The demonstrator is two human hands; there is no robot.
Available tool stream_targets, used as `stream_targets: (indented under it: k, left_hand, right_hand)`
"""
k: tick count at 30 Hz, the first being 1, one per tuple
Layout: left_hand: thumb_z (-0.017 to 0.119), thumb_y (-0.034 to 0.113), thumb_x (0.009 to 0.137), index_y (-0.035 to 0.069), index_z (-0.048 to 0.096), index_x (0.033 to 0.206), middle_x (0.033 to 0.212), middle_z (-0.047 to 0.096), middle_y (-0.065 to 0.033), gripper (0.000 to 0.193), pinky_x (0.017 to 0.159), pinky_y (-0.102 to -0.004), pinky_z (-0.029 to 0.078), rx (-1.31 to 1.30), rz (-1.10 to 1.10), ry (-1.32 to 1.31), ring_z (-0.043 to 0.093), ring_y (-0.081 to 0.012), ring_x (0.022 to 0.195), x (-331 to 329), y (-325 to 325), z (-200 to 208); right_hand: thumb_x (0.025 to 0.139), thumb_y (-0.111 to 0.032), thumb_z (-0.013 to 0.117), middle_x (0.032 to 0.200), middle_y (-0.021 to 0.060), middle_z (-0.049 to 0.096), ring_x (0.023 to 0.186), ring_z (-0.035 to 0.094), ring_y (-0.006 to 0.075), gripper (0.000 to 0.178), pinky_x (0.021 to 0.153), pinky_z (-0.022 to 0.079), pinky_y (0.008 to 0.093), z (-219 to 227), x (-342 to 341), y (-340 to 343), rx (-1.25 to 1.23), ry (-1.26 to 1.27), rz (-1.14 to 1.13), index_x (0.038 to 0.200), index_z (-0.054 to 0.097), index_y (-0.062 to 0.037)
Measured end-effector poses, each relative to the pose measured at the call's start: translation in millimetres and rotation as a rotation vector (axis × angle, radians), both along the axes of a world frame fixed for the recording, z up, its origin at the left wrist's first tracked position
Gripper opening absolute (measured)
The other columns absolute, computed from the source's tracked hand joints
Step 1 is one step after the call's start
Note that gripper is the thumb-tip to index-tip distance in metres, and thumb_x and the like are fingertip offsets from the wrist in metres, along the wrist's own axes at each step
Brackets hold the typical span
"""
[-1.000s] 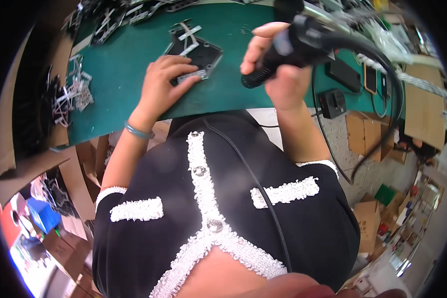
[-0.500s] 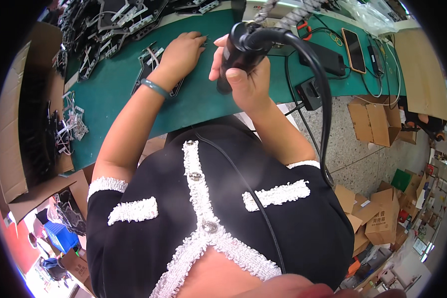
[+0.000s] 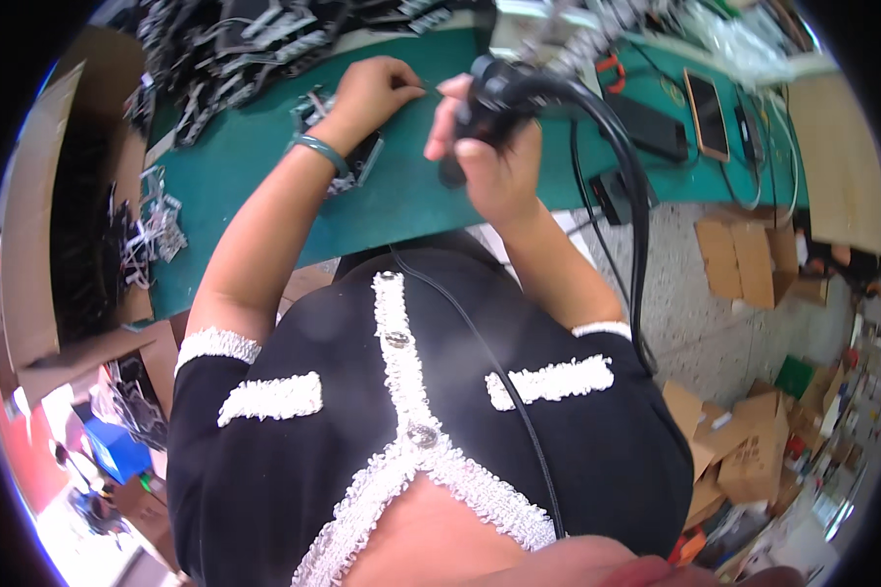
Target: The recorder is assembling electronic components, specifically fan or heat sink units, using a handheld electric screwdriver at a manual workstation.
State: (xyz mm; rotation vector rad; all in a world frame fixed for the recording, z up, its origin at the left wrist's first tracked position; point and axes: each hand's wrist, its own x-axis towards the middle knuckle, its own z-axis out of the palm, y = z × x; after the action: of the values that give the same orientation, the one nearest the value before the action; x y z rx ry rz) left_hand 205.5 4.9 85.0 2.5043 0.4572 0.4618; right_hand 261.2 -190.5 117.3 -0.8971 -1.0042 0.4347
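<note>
My right hand (image 3: 504, 176) is wrapped round an upright black electric screwdriver (image 3: 485, 122), from whose top a thick black cable curves off to the right. Its lower tip hovers over or meets the green tabletop (image 3: 416, 186); I cannot tell which. My left hand (image 3: 367, 93) rests by the far part of the table, thumb and fingertips pinched together, and whatever is between them is too small to make out. Under my left wrist, partly hidden by it, lies a flat black part with metal strips (image 3: 364, 161).
Black and metal parts (image 3: 255, 64) are heaped along the far left. White-metal pieces (image 3: 157, 220) lie by an open cardboard box (image 3: 44, 215). At right are a phone (image 3: 707, 115), a black power adapter (image 3: 646, 127), cables and a plastic bag (image 3: 724, 44). Cartons (image 3: 744, 259) stand on the floor.
My left hand's fingers, earlier stretched along the table, have drawn into a pinch. My right hand keeps its hold on the screwdriver. The whole view has shifted slightly and is more blurred.
</note>
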Motion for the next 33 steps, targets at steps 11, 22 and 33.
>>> stream_targets:
  k: [11, 22, 33]
  left_hand:
    - [0.069, 0.015, 0.077, 0.005, 0.069, 0.082, 0.083, 0.066, -0.0113, 0.011, 0.077, -0.0387, 0.049, -0.189, -0.187, -0.29, 0.062, -0.029, 0.083, -92, -36, 35]
    - [0.068, 0.011, 0.081, 0.004, 0.067, 0.088, 0.088, 0.066, -0.0085, 0.01, 0.082, -0.0369, 0.048, -0.308, -0.179, -0.29, 0.062, -0.0263, 0.091, -131, -65, 37]
    - [0.069, 0.013, 0.078, 0.006, 0.068, 0.084, 0.084, 0.066, -0.0092, 0.009, 0.078, -0.0384, 0.049, -0.142, -0.217, -0.334, 0.063, -0.0276, 0.086, -129, -71, 38]
  right_hand:
    - [0.065, -0.074, 0.068, 0.085, 0.0057, 0.058, 0.067, 0.057, 0.0159, 0.083, 0.06, 0.051, 0.0301, 46, -25, 1, 0.234, 0.24, 0.046, 0.113, 0.05, -0.009]
    - [0.08, -0.075, 0.049, 0.081, 0.0093, 0.057, 0.06, 0.057, 0.0186, 0.081, 0.057, 0.051, 0.0314, 62, -20, 22, 0.425, 0.2, 0.24, 0.118, 0.048, -0.003]
    - [0.077, -0.076, 0.054, 0.08, 0.0089, 0.056, 0.059, 0.057, 0.0177, 0.083, 0.056, 0.052, 0.0296, 64, -26, 13, 0.338, 0.268, 0.162, 0.114, 0.047, -0.002]
